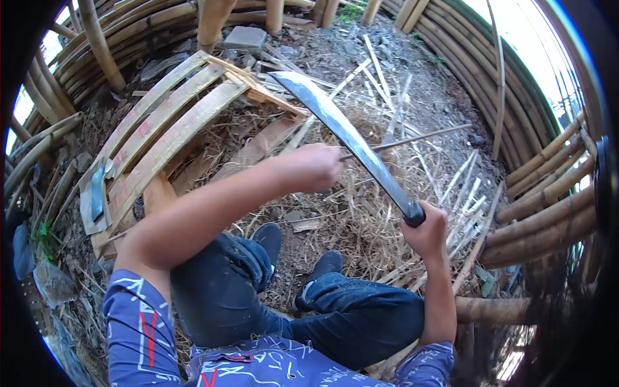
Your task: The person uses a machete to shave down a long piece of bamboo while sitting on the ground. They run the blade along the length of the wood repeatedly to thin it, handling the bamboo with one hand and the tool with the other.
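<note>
Shirt (277,362) nearest, right fingers (434,227) grip a curved knife (342,126), bamboo walls (474,72) apart

Machete blade (345,128) at 1 o'clock: silver-grey; handle (414,215) at 3: black. Thin stick (419,137) at 2: brown. Shirt (277,362) at 6: purple-blue, white-and-red line print. Jeans (216,290) at 7: dark blue. Wooden slats (184,133) at 10: tan, pinkish-red marks.
</note>
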A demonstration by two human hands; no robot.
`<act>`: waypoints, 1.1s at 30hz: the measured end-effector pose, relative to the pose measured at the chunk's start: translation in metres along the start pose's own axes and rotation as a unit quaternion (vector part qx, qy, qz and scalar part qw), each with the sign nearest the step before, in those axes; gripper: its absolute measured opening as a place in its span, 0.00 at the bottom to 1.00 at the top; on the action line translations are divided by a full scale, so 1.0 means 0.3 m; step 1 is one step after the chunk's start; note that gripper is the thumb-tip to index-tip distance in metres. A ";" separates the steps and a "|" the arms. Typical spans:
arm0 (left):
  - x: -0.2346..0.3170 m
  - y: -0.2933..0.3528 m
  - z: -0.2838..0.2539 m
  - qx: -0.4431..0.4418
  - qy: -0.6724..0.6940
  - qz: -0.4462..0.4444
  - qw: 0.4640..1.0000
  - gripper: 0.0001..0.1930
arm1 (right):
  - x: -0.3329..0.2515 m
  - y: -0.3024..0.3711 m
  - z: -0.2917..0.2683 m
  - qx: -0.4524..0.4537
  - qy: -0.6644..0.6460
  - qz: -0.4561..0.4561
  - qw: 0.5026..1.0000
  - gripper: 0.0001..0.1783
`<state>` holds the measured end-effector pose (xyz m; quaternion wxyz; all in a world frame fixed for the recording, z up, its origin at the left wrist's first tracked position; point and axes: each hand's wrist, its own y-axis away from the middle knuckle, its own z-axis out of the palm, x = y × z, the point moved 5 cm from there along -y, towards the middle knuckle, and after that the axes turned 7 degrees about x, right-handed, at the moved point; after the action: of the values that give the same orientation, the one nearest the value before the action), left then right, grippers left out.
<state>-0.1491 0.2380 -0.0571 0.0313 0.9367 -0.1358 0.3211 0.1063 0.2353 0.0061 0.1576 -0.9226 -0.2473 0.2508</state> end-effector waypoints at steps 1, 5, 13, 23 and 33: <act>0.020 -0.019 0.009 0.011 -0.045 0.057 0.997 0.17 | 0.004 0.004 0.016 -0.019 -0.005 0.010 1.000 0.09; 0.112 -0.027 -0.008 0.092 -0.105 0.192 0.972 0.13 | 0.021 0.045 0.038 -0.065 -0.017 0.031 0.997 0.10; 0.250 -0.030 -0.086 0.112 -0.008 -0.009 0.994 0.11 | -0.006 0.078 -0.021 -0.026 -0.061 0.103 0.992 0.13; 0.353 0.008 -0.152 0.156 -0.124 0.048 0.979 0.07 | -0.008 0.090 -0.056 -0.001 -0.029 0.061 0.998 0.13; 0.172 0.025 -0.011 0.053 -0.060 0.052 0.995 0.12 | -0.027 0.075 -0.053 0.011 -0.051 0.062 0.997 0.12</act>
<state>-0.1141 0.2191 -0.0231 -0.0439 0.9463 -0.1688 0.2721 0.1174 0.2098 0.0131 0.1392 -0.9202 -0.1943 0.3099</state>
